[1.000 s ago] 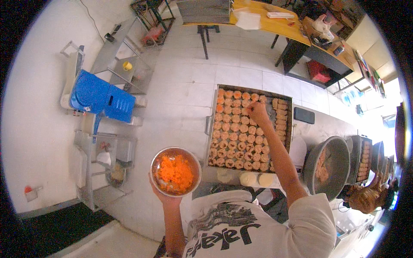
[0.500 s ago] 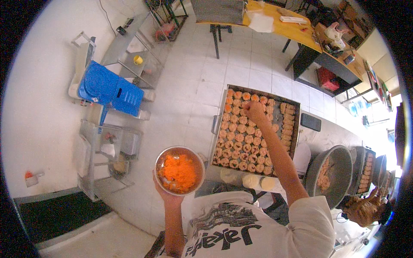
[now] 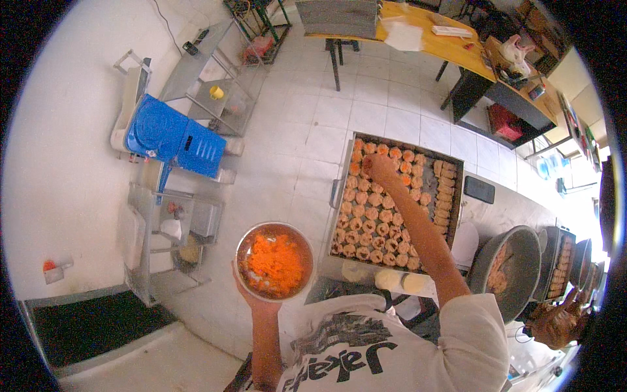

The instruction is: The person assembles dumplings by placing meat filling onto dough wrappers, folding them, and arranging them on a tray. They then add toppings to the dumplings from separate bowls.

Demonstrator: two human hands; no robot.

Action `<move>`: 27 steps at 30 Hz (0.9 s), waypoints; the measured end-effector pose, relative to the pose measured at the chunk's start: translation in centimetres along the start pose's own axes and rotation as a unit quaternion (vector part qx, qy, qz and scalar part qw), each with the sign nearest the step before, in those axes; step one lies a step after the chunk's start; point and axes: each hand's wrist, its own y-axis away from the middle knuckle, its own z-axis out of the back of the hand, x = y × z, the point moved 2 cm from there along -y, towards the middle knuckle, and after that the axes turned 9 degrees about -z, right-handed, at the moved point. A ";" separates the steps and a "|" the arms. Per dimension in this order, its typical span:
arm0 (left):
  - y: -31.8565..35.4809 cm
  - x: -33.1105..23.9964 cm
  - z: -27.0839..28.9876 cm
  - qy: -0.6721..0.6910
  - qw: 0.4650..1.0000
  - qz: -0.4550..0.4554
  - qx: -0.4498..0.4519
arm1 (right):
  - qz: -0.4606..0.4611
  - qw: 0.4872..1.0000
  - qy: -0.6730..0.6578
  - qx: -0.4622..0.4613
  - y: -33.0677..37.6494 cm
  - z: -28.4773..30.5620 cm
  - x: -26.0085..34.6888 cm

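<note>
My left hand (image 3: 258, 302) holds a round metal bowl (image 3: 305, 260) from below and its near side, left of the tray. Bright orange shreds, which look like grated carrot (image 3: 274, 262), lie in it. My right hand (image 3: 377, 167) is over the far left part of a large square metal tray (image 3: 459, 196), its fingers drawn together and pointing down. What they hold is hidden. Rows of open-topped dumplings (image 3: 371, 213) fill most of the tray. Several in the far rows carry orange topping; the nearer ones show none. Folded, longer pieces (image 3: 444, 189) line the right side.
Right of the tray lie a dark phone (image 3: 479, 189) and a big grey basin (image 3: 537, 274) with pale filling. Another tray (image 3: 560, 261) and a person (image 3: 555, 323) are farther right. Pale round containers (image 3: 389, 281) stand at the tray's near edge. A blue machine (image 3: 173, 140) stands left.
My right hand has shifted slightly left over the tray's far rows, fingers still together. The bowl stays in my left hand. The whole view has shifted a little.
</note>
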 end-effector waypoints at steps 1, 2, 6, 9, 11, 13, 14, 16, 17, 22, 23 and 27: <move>-0.1 -0.1 -0.1 -0.007 1.000 0.000 -0.012 | 0.003 1.000 -0.020 0.002 -0.3 0.1 -0.1; 0.0 -0.2 -0.2 0.000 1.000 0.003 -0.019 | 0.007 0.999 -0.042 -0.014 -0.7 0.6 -0.5; 0.4 -1.1 -0.1 -0.043 0.998 -0.041 -0.002 | 0.000 0.994 -0.098 -0.040 -2.3 2.3 -1.8; 0.6 -1.4 0.6 0.012 0.999 -0.016 -0.037 | -0.004 0.998 -0.053 -0.041 -2.8 2.0 -1.4; 0.7 -1.4 1.0 -0.004 0.998 -0.032 -0.047 | -0.030 0.998 -0.052 -0.028 -2.8 1.2 -0.9; 1.1 -1.5 1.4 -0.044 0.996 -0.054 -0.046 | -0.054 0.996 0.059 -0.037 -2.8 0.9 -0.8; 1.3 -1.7 1.5 -0.076 0.994 -0.070 -0.040 | -0.045 0.996 0.048 -0.055 -2.5 1.2 -1.2; 1.6 -1.8 1.9 -0.093 0.992 -0.074 -0.046 | -0.005 0.994 -0.040 -0.102 -1.8 2.5 -2.4; 1.6 -2.0 2.1 -0.078 0.993 -0.061 -0.058 | 0.024 0.984 -0.116 -0.130 -1.2 3.4 -3.3; 1.2 -2.3 2.3 -0.043 0.996 -0.039 -0.060 | -0.056 0.995 -0.037 -0.072 1.9 5.5 -7.5; 1.1 -2.2 2.3 -0.044 0.996 -0.044 -0.057 | -0.043 0.995 -0.026 -0.089 2.5 5.4 -7.5; 0.3 -1.5 1.8 -0.025 0.998 -0.017 -0.047 | -0.016 0.998 -0.030 -0.046 4.4 4.7 -6.2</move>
